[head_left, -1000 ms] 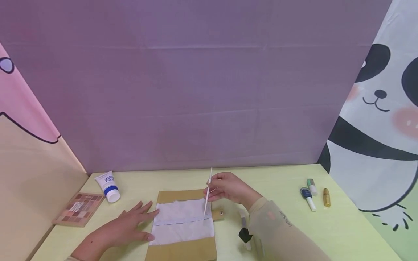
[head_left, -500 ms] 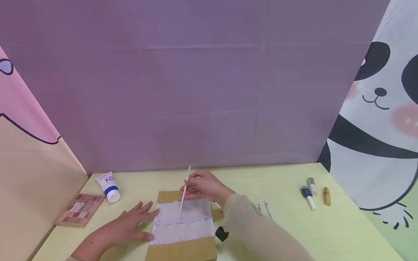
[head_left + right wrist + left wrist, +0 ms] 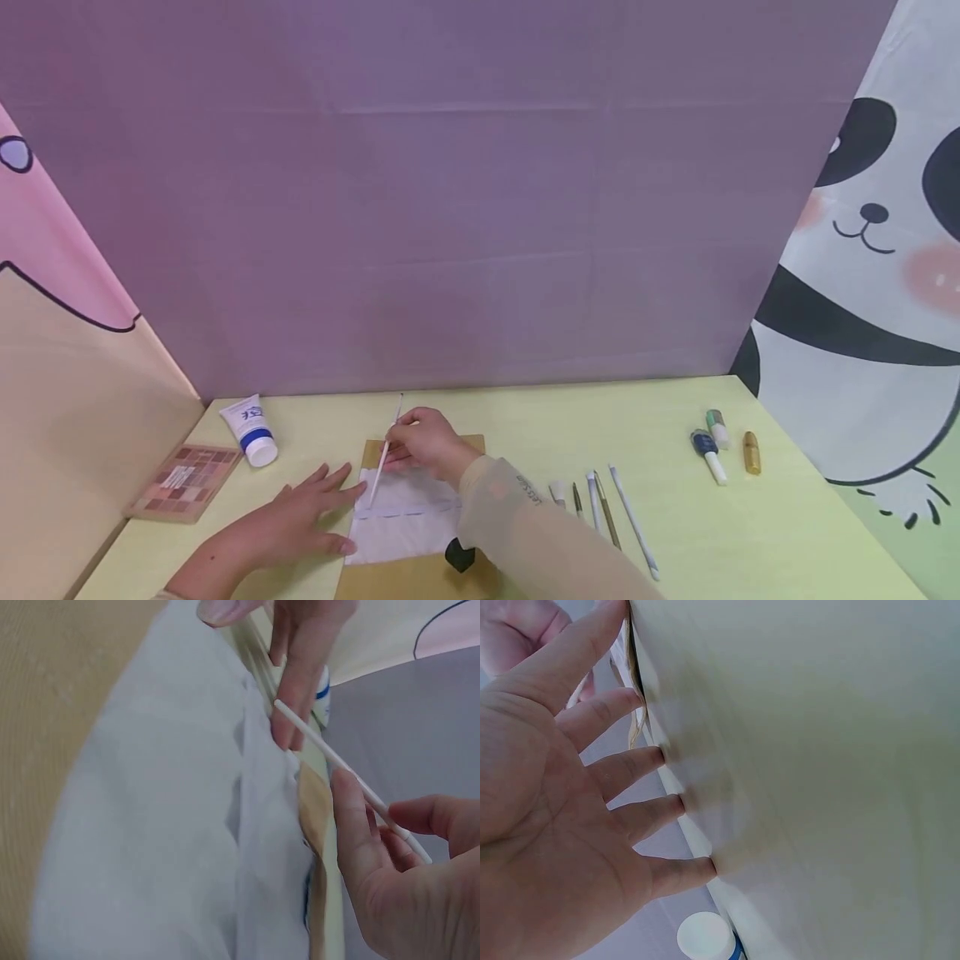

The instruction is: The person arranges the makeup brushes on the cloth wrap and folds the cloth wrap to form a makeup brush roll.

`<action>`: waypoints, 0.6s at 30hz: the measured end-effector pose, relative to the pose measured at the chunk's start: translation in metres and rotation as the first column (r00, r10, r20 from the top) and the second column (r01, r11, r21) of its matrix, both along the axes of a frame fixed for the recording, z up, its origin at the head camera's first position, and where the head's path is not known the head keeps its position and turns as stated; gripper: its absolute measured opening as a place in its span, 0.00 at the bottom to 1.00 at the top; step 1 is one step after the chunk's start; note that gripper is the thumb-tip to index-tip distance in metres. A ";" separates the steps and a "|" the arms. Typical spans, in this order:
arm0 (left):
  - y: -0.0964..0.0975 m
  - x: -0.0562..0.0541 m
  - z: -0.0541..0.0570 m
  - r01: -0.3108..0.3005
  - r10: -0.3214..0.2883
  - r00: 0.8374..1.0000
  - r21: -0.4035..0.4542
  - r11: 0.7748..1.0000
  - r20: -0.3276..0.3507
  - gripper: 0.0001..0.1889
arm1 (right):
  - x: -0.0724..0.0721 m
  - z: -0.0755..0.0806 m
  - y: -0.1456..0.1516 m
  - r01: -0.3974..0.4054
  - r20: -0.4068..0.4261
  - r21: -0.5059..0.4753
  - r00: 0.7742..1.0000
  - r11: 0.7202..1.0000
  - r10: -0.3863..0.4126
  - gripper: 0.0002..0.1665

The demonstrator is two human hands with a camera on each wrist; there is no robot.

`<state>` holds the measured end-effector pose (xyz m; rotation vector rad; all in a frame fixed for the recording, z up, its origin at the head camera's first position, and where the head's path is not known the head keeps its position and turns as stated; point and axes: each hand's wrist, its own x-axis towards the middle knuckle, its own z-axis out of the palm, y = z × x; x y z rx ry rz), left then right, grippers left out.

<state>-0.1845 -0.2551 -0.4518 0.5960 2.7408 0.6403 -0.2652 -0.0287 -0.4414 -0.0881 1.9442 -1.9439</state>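
My right hand (image 3: 429,442) pinches a thin white stick (image 3: 330,750) with a small dark tip at its upper end. Tilted, the stick points down at the left part of a seamed strip across white fabric (image 3: 408,537). This fabric lines an open tan case (image 3: 405,582) lying flat on the table. My left hand (image 3: 296,521) lies spread at the case's left side, with index finger and thumb at its edge. In the left wrist view its fingers (image 3: 630,772) are stretched out and hold nothing. My right forearm hides the case's right side.
Several slim brushes and sticks (image 3: 633,521) lie right of the case. A black piece (image 3: 460,556) shows beside my sleeve. At left are a palette (image 3: 183,482) and a white tube (image 3: 250,429); at right, small bottles (image 3: 707,454) and a gold tube (image 3: 752,452).
My right hand has moved left across the case with the white stick, from its right side to its left. The brushes on the right came into view. My left hand stayed in place.
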 end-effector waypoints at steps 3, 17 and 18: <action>-0.001 0.000 -0.001 0.006 -0.006 1.000 -0.010 1.000 -0.008 0.44 | 0.002 -0.003 -0.006 0.009 -0.006 0.010 1.000 1.000 -0.009 0.06; 0.001 -0.001 0.001 -0.004 0.004 1.000 -0.009 1.000 0.021 0.44 | 0.006 -0.006 -0.015 0.058 -0.009 0.081 0.998 0.995 -0.057 0.03; 0.001 -0.001 0.001 -0.003 0.004 1.000 -0.008 1.000 0.020 0.44 | 0.006 -0.005 -0.015 0.065 -0.012 0.086 0.998 0.994 -0.064 0.03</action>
